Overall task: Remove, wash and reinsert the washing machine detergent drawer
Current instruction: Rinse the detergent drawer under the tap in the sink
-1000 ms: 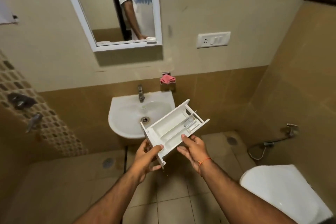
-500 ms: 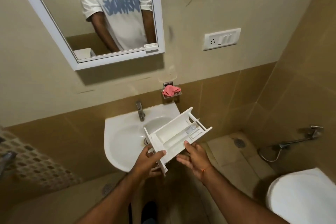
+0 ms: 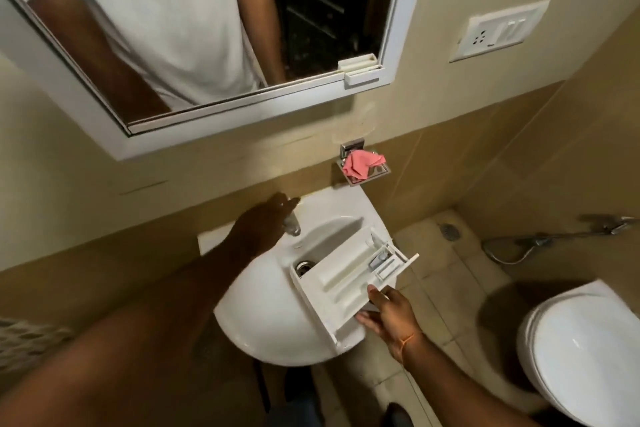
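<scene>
Two hands are in play. Your right hand [image 3: 388, 314] holds the white detergent drawer [image 3: 349, 279] alone: thumb on top of its near long edge, fingers curled underneath, a firm pinch. An orange thread circles that wrist. The drawer hangs over the right half of the white sink [image 3: 263, 315], open side up, tilted, one end out past the basin's right rim. Its compartments show plainly: long troughs on the left, small grey-and-white inserts toward the far right end.

Your left hand [image 3: 266, 224] reaches to the metal tap [image 3: 292, 220] at the back of the sink. The hand is motion-blurred and dark (you cannot tell whether the fingers are wrapped round the tap or only resting on it). The drain [image 3: 304, 266] peeks out beside the drawer's left corner. Whether water is running cannot be made out.

Other items, listed:
- Mirror [image 3: 214, 28] in a white frame above the sink, showing a white printed T-shirt and two arms.
- Metal soap dish [image 3: 363, 166] on the wall just above the sink's back right edge, with a crumpled pink cloth [image 3: 362, 163] in it.
- Switch plate with socket [image 3: 498, 29] on the wall, upper right.
- Toilet [image 3: 581, 357], lid down, lower right.
- Hand sprayer and hose [image 3: 554, 236] on the right wall.
- Floor drain [image 3: 449, 230] in the tiled floor.
</scene>
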